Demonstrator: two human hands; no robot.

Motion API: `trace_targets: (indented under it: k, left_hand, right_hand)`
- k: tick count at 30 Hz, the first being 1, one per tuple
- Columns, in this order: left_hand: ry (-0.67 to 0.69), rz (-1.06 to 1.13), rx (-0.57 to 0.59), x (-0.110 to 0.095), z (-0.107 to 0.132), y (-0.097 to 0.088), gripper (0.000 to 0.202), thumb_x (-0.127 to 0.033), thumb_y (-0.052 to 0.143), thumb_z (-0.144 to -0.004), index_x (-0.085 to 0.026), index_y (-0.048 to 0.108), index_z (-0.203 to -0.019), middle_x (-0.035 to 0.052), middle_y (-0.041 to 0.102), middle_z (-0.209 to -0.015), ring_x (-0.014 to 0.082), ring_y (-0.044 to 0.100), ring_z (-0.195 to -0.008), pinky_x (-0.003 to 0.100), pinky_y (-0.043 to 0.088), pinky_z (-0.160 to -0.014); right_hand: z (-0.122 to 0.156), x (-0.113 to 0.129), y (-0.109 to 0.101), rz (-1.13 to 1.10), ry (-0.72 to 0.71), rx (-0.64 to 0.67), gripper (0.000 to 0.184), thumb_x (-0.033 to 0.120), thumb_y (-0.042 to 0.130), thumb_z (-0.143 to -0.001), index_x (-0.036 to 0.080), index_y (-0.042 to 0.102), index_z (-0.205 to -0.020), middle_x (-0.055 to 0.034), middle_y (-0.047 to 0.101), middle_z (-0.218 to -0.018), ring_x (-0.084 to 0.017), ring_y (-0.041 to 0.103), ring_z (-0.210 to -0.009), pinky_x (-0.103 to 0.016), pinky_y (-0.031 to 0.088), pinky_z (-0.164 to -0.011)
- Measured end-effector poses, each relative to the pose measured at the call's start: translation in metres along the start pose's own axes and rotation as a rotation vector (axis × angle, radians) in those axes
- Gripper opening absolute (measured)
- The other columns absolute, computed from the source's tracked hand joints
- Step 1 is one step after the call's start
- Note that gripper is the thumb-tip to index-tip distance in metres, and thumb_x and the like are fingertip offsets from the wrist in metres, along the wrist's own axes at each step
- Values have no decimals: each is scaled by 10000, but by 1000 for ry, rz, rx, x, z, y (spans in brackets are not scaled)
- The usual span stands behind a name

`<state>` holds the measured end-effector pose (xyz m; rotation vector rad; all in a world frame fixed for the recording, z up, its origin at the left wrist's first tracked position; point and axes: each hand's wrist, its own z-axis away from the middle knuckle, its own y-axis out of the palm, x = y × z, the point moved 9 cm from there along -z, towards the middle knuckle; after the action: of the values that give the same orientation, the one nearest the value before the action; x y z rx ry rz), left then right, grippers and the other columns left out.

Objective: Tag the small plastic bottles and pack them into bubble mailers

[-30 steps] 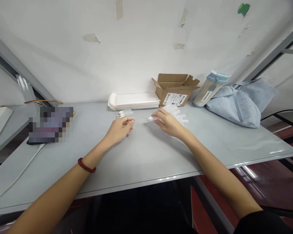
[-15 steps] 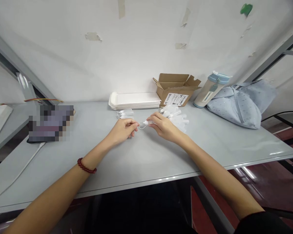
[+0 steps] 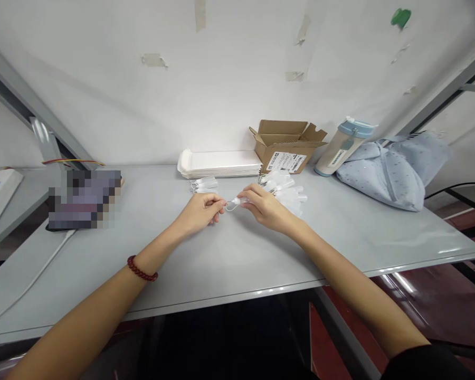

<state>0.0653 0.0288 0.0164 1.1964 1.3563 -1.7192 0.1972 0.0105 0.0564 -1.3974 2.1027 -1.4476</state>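
Observation:
My left hand point(image 3: 200, 212) and my right hand point(image 3: 263, 207) meet over the middle of the grey table point(image 3: 229, 253). Between them they pinch a small white part with a thin white loop point(image 3: 235, 202). My right fingers hold the part's body; my left fingertips pinch the loop's other end. Just behind my right hand lies a pile of small clear plastic bags point(image 3: 287, 191). A small finished-looking bundle of white pieces point(image 3: 203, 184) sits behind my left hand. A red bead bracelet circles my left wrist.
A stack of white trays point(image 3: 219, 163) and an open cardboard box point(image 3: 287, 145) stand at the wall. A pale blue bottle point(image 3: 342, 145) and a blue cloth bag point(image 3: 388, 166) are at the right. A blurred device with a white cable point(image 3: 31, 282) lies left.
My two hands have come together from apart. The white part in my right hand now reaches my left fingertips, which pinch its loop.

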Motion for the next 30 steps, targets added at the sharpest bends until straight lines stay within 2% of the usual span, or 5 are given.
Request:
trace_targets:
  k: [10, 15, 22, 30]
  left_hand:
    - [0, -23, 23, 1, 1, 1, 225, -358, 554, -808, -167, 622, -711, 1, 586, -599, 106, 529, -511, 251, 455, -525]
    - [21, 4, 50, 1, 1, 4, 188, -324, 567, -791, -167, 615, -701, 0, 591, -654, 97, 526, -518, 247, 451, -523]
    - [35, -32, 89, 3, 2, 8, 206, -329, 549, -814, -174, 600, -687, -19, 536, -544, 109, 509, -507, 253, 434, -533]
    - [47, -12, 91, 1, 4, 10, 201, -326, 558, -809, -172, 587, -684, -16, 551, -614, 99, 513, -522, 245, 429, -532]
  right_hand:
    - [1, 4, 4, 1, -7, 15, 203, 165, 389, -927, 202, 510, -1087, -117, 529, -1042, -204, 567, -883, -387, 506, -783]
    - [3, 4, 10, -2, -1, 25, 212, 143, 385, -918, 199, 506, -1082, -116, 521, -1048, -198, 568, -858, -374, 504, -755]
    - [4, 7, 15, 17, -32, 27, 201, 126, 388, -917, 196, 492, -1074, -109, 510, -1033, -182, 550, -864, -338, 500, -755]
    - [5, 8, 20, 17, -44, 48, 237, 84, 384, -891, 196, 482, -1075, -104, 505, -1040, -176, 553, -867, -325, 503, -755]
